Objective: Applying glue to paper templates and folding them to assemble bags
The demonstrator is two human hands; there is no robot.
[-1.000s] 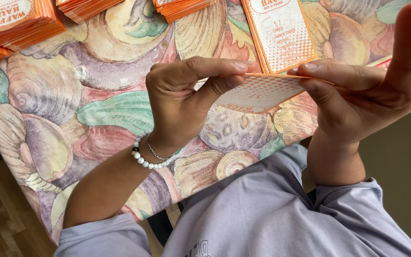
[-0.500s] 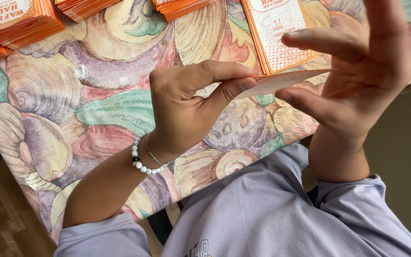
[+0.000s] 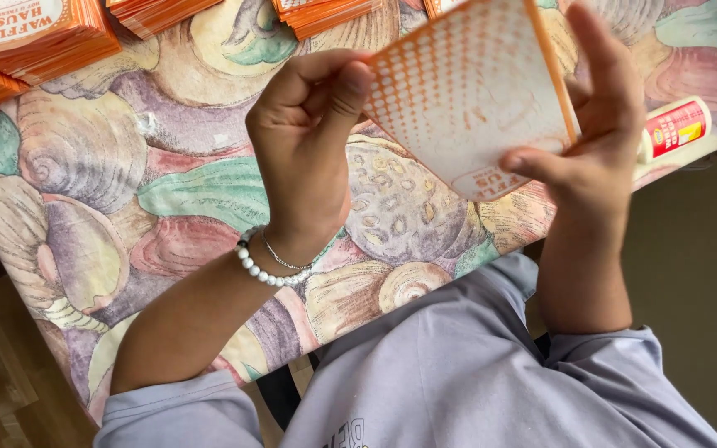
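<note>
Pinched at opposite edges between left hand (image 3: 304, 158) and right hand (image 3: 595, 137), flat orange-dotted white paper sleeve (image 3: 470, 95), raised above shell-patterned tablecloth (image 3: 109, 191), seemingly for inspection, orange stacks (image 3: 35, 37) beyond.

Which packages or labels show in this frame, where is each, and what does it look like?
Flat carton: held up by left hand and right hand; white with orange dots.
Carton stacks: table's far edge; orange and white.
Small tube: table's right edge; red label, yellow patch.
</note>
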